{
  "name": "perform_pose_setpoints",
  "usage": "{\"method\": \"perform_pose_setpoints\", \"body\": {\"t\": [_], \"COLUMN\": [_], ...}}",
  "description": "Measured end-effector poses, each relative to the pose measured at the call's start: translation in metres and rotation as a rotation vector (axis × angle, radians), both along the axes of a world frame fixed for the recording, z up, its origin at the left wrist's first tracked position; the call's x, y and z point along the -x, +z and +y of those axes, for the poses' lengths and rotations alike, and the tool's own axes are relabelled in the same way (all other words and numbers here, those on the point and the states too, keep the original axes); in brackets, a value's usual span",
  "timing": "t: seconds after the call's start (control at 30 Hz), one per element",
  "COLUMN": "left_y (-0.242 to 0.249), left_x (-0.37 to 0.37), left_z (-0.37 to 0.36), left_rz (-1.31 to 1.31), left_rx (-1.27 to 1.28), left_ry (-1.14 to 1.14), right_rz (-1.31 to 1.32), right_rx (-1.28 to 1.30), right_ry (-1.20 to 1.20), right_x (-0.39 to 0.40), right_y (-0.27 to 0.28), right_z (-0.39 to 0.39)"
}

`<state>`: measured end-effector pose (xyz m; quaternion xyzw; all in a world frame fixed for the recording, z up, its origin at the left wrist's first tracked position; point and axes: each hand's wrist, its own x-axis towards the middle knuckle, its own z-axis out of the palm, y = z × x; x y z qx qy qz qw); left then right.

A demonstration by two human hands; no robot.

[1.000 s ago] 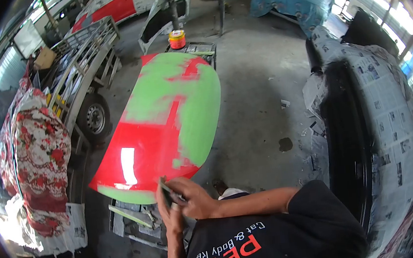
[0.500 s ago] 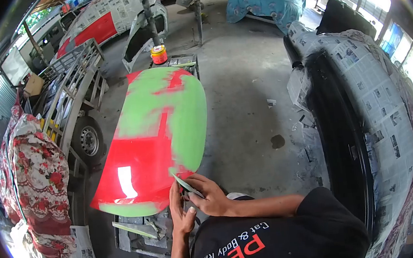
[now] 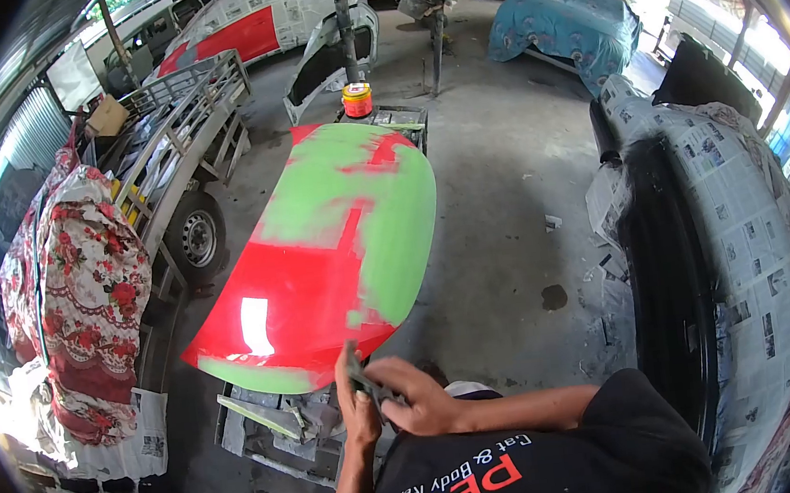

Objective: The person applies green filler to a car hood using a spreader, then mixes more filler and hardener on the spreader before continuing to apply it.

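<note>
A red car hood smeared with wide patches of green putty lies on a stand in front of me. Both my hands meet just below its near edge. My right hand pinches a thin flat putty blade that stands nearly upright. My left hand is closed against the lower part of the same blade, beside the right one. Neither hand touches the hood. An orange tin stands on a rack beyond the hood's far end.
A newspaper-masked black car fills the right side. A trailer with a wheel and a floral cloth-covered object stand on the left. A stand with scraps sits under the hood's near edge. Covered cars stand at the back.
The blade has swung from a slanted position to nearly upright in my hands, and they have drawn slightly back from the hood's edge. The view has shifted a little.
</note>
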<state>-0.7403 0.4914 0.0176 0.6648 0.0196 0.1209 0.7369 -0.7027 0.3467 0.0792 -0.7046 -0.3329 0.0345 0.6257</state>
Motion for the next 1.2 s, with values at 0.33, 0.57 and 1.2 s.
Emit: {"method": "perform_pose_setpoints", "body": {"t": [0.33, 0.57, 1.2], "left_y": [0.011, 0.020, 0.043], "left_x": [0.003, 0.011, 0.040], "left_z": [-0.005, -0.014, -0.002], "left_rz": [-0.075, 0.129, -0.072], "left_rx": [-0.049, 0.053, -0.272], "left_ry": [-0.103, -0.026, -0.088], "right_rz": [0.077, -0.003, 0.156], "right_rx": [-0.008, 0.005, 0.059], "right_ry": [-0.135, 0.015, -0.001], "right_x": [-0.004, 0.011, 0.008], "right_y": [-0.015, 0.007, -0.012], "right_z": [-0.008, -0.019, -0.009]}}
